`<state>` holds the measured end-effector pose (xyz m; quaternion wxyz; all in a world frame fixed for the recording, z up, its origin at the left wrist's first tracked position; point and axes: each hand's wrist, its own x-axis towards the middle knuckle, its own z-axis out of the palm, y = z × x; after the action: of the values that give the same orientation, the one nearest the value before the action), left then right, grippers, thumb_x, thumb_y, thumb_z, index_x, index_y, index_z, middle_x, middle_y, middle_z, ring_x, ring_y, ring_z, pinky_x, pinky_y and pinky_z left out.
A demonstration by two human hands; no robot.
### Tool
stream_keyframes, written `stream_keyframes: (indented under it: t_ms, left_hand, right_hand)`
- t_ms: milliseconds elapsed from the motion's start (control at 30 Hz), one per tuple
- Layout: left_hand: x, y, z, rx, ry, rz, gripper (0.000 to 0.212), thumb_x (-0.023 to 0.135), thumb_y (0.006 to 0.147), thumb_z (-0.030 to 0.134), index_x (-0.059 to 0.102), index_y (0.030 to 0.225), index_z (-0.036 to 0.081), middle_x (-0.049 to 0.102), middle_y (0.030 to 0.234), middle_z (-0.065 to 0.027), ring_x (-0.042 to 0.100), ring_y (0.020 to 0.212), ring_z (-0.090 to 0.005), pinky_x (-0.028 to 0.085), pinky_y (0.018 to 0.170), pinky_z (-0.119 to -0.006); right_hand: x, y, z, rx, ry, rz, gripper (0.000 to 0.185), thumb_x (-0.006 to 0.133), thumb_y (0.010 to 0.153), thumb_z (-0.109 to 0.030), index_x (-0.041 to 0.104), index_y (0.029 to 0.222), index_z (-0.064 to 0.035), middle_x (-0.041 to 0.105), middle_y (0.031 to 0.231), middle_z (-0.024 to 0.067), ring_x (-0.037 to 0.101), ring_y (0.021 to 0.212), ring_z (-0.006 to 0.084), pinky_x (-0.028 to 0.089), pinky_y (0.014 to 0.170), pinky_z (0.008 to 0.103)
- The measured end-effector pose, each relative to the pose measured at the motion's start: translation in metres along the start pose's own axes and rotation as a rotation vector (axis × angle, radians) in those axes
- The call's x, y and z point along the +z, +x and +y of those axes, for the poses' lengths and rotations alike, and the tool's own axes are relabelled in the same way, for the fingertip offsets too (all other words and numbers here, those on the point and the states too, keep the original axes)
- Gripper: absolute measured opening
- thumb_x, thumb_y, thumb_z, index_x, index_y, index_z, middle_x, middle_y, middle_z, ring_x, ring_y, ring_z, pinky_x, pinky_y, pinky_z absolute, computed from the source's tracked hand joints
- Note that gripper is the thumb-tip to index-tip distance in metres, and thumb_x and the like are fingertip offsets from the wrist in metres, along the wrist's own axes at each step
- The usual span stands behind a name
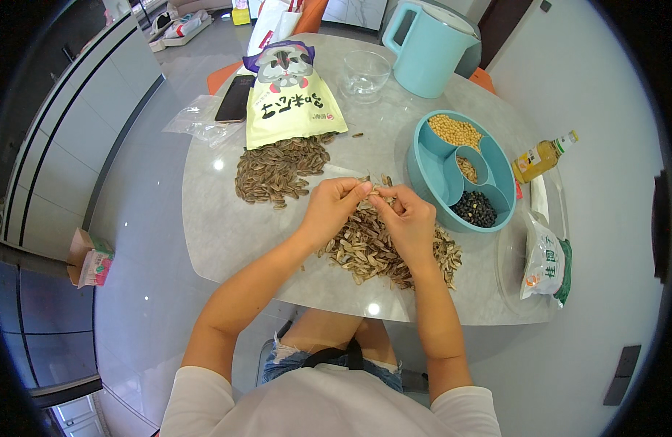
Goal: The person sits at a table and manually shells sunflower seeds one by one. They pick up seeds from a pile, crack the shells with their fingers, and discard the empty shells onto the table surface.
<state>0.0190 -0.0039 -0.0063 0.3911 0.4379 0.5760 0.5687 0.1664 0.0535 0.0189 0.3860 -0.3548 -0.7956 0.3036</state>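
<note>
Over a pile of empty sunflower seed shells [369,246], my left hand [333,207] and my right hand [407,216] meet fingertip to fingertip. Between them they pinch a small sunflower seed or shell [373,191], partly covered by the fingers. Whole sunflower seeds [278,169] lie heaped at the mouth of a yellow seed bag [295,112], left of my hands. To the right stands a blue divided tray [414,164] with yellow soybeans [455,130], black beans [475,208] and, in its round middle cup, shelled kernels [467,169].
A light blue kettle [431,52] and a glass bowl [366,74] stand at the table's far side. A phone [235,99] and a clear plastic bag [202,121] lie at the left edge. On the right are a bottle of yellow liquid [541,159] and a white and green food packet [546,262].
</note>
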Motion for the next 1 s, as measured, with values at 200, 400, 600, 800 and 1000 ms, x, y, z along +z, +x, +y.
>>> stream_keyframes:
  t_ms: [200,400,600,800,1000]
  left_hand:
    - [0.003,-0.005,0.01,0.115,0.31,0.077,0.023,0.061,0.091,0.023,0.068,0.088,0.001,0.058,0.063,-0.0043,0.049,0.06,-0.0101,0.041,0.056,-0.027]
    - [0.006,-0.007,0.009,0.193,0.379,0.094,0.02,0.062,0.09,0.022,0.069,0.09,0.003,0.065,0.07,-0.0101,0.055,0.06,-0.0146,0.044,0.058,-0.029]
    - [0.008,-0.009,0.015,0.194,0.407,0.128,0.023,0.061,0.091,0.024,0.068,0.092,0.003,0.061,0.067,-0.0132,0.054,0.057,-0.0193,0.043,0.056,-0.031]
    - [0.002,-0.004,0.014,0.135,0.471,0.096,0.027,0.058,0.092,0.028,0.067,0.094,0.003,0.058,0.066,-0.0152,0.053,0.057,-0.0242,0.043,0.056,-0.033]
    - [0.001,-0.001,0.002,0.257,0.559,0.042,0.023,0.057,0.092,0.025,0.067,0.097,0.005,0.062,0.073,-0.0169,0.059,0.064,-0.0322,0.045,0.06,-0.037]
  right_hand:
    - [0.0,-0.002,-0.003,0.035,-0.023,0.037,0.023,0.077,0.075,-0.016,0.066,0.09,-0.0028,0.042,0.048,0.0,0.038,0.045,0.0058,0.03,0.043,0.024]
    - [-0.002,0.002,0.001,0.242,0.177,-0.005,0.023,0.075,0.076,-0.017,0.064,0.084,0.0006,0.043,0.05,-0.0051,0.036,0.047,0.0023,0.026,0.044,0.0218]
    - [0.001,0.003,0.008,0.379,0.508,0.0,0.014,0.068,0.084,-0.014,0.061,0.082,-0.0013,0.044,0.053,-0.0064,0.035,0.046,0.0008,0.025,0.042,0.0202]
    - [-0.011,0.011,0.012,0.644,1.055,-0.051,0.014,0.053,0.092,-0.019,0.053,0.086,-0.0069,0.03,0.055,-0.0078,0.024,0.042,0.0022,0.018,0.036,0.0186]
    - [-0.012,0.011,0.02,0.648,1.485,-0.173,0.014,0.039,0.089,-0.01,0.044,0.076,-0.0094,0.033,0.06,-0.0037,0.025,0.045,0.0039,0.021,0.035,0.0178]
